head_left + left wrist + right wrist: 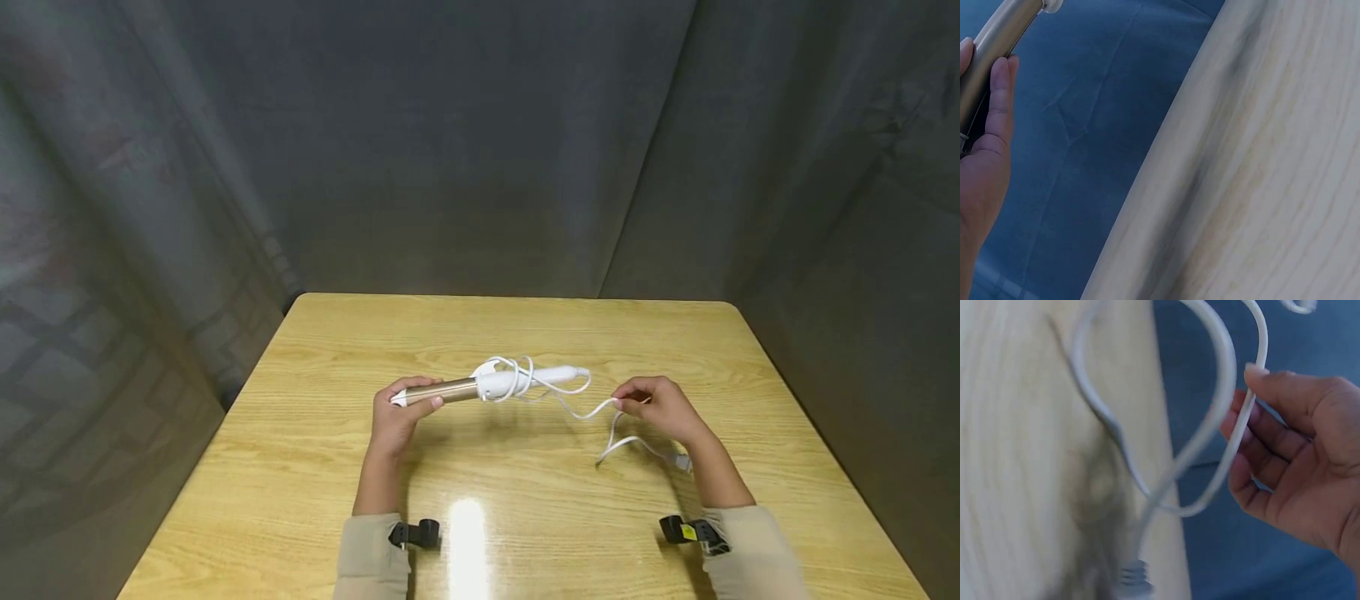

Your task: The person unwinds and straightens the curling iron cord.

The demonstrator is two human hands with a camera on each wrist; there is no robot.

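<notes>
Fingers of left hand curl round curling iron barrel; right hand pinches its white cord.
Iron held just above wooden table; several loops already round handle, loose tail and plug left unwound, I judge.

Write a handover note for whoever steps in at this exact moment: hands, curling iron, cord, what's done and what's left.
Left hand: grips the gold barrel end of the curling iron, held just above the wooden table.
Right hand: pinches the white cord between thumb and fingers, partway along its length.
Cord: a few loops are wrapped round the white handle; the rest trails loosely from the right hand down to the plug on the table.
Done: several turns wound on.
Left, likely: wind the loose length and tidy the plug end.
</notes>
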